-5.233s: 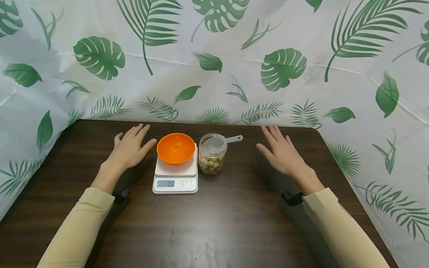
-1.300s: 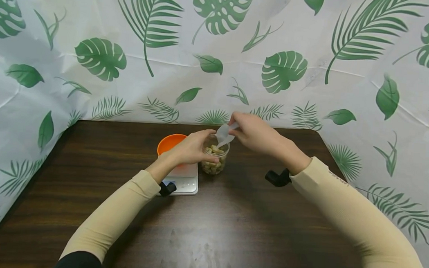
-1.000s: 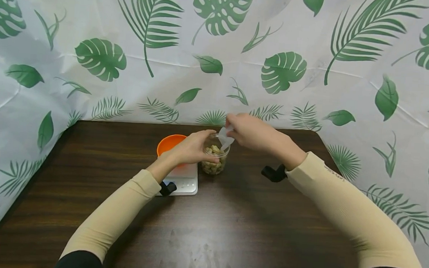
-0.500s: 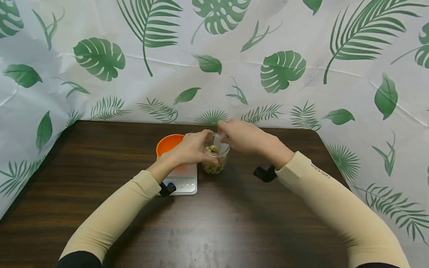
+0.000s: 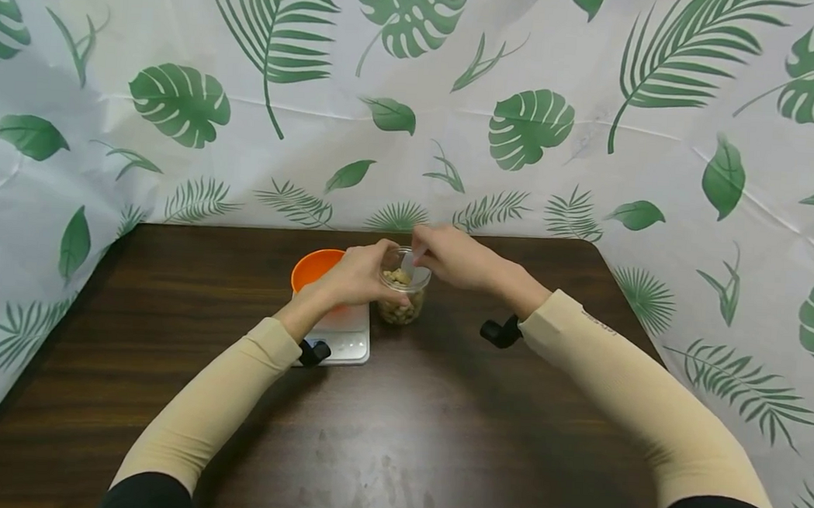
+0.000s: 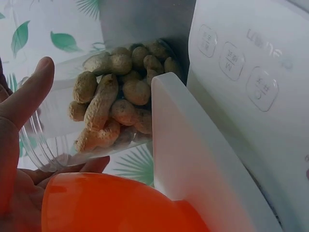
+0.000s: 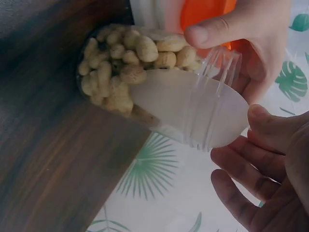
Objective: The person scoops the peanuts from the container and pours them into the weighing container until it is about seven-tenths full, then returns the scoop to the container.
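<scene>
Apparently a scooping step: left hand point(image 5: 357, 276) clamped round the jar point(image 5: 400, 309) near its mouth, thumb and fingers on opposite sides; right hand point(image 5: 461, 260) pinching the scoop point(image 7: 169, 99), whose cup slants inside the jar against the peanuts point(image 6: 123, 92). Orange bowl point(image 5: 315, 268), on the white scale point(image 5: 351, 348), sits on the left hand's outer side, partly hidden by it. Judgement: brace the jar firmly with the left, slide the scoop's edge under the peanuts, then level it before lifting clear
</scene>
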A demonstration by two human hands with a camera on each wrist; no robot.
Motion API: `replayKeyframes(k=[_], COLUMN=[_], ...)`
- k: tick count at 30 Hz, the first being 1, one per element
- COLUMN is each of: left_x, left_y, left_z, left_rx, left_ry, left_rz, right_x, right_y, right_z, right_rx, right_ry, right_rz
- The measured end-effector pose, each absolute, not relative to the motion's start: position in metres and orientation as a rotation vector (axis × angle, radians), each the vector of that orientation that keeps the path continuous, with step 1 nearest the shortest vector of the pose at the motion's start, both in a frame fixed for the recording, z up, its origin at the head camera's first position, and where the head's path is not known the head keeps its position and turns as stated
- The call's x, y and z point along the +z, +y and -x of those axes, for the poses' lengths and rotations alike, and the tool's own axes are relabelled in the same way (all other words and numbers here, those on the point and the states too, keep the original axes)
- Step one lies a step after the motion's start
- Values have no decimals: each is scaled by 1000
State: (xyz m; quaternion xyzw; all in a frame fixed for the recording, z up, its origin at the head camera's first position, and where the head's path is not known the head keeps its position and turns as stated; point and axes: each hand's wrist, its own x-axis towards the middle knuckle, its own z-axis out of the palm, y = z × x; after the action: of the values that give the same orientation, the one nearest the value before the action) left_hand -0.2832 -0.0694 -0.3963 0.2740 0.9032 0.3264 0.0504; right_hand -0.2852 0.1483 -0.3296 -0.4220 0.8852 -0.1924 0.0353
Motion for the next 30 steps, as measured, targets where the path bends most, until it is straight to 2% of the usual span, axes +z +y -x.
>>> replayKeyframes(k=[11, 20, 30], left_x=[-396, -395, -394], left_y=[-73, -71, -74], left_z=[283, 285, 284], left_rx=[1003, 957, 972], left_ry=[2692, 2731, 2715], left_rz=[-819, -849, -812], right_x=[-334, -323, -335], right_y=[151, 158, 143], right_z=[287, 286, 286], right_rx=[-690, -762, -574], right_ry=[2723, 2727, 2730], right_rz=[1215, 1147, 1361])
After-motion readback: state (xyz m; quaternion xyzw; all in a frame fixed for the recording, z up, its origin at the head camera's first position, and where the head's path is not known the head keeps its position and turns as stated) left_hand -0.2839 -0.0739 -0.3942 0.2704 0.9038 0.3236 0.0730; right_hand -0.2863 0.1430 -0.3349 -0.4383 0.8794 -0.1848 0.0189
